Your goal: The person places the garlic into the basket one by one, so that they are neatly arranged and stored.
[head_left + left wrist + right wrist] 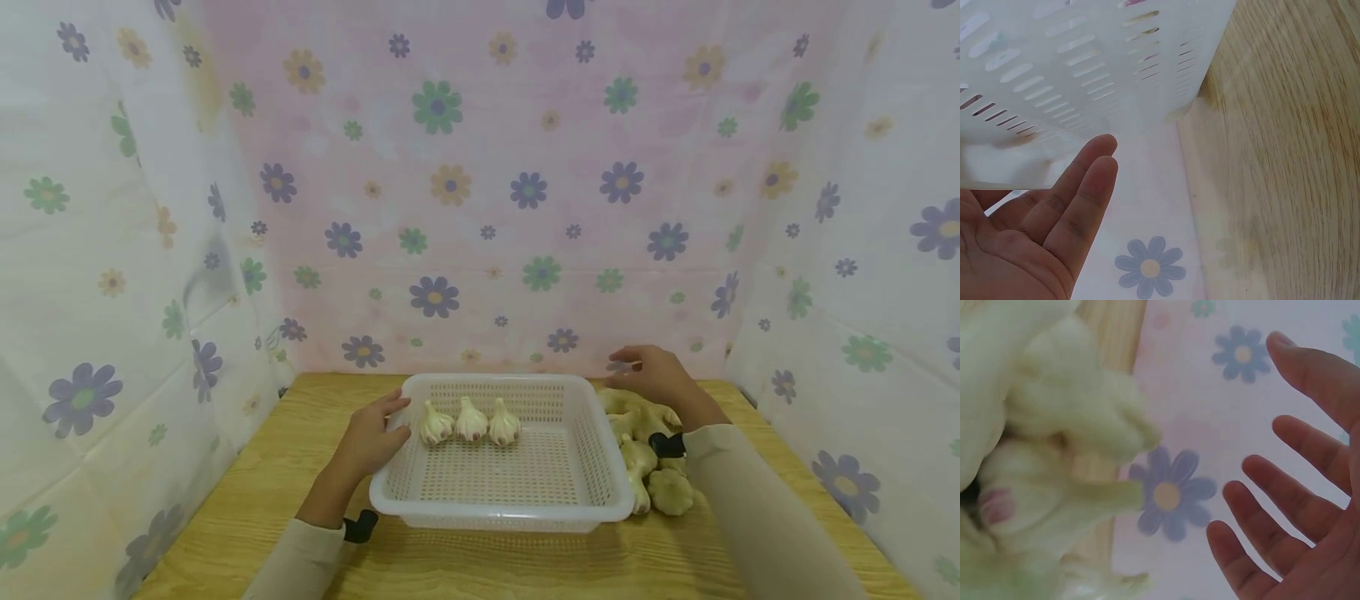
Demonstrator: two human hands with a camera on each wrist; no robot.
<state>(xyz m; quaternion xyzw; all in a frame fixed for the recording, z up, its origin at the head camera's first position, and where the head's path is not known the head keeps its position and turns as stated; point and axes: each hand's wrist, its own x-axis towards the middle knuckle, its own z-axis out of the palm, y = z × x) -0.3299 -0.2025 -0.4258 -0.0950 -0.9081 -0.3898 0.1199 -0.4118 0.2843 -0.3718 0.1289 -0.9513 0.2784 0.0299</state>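
Observation:
A white perforated plastic basket (498, 512) stands on the table. Three garlic bulbs (472, 421) lie in a row inside it, toward the back left. My left hand (375, 435) is at the basket's left rim; in the left wrist view its fingers (1085, 200) extend fairly straight beside the basket's outer wall. My right hand (651, 372) hovers over the far end of a pile right of the basket, holding nothing, its fingers (1291, 494) spread apart. The pile holds ginger (633, 412) and garlic (670, 492); one garlic bulb (1035, 494) shows clearly in the right wrist view.
The wood-grain table (292, 467) extends left of and in front of the basket. Flower-patterned sheets (487, 208) hang at the back and both sides. The right forearm sleeve (757, 508) covers part of the table beside the pile.

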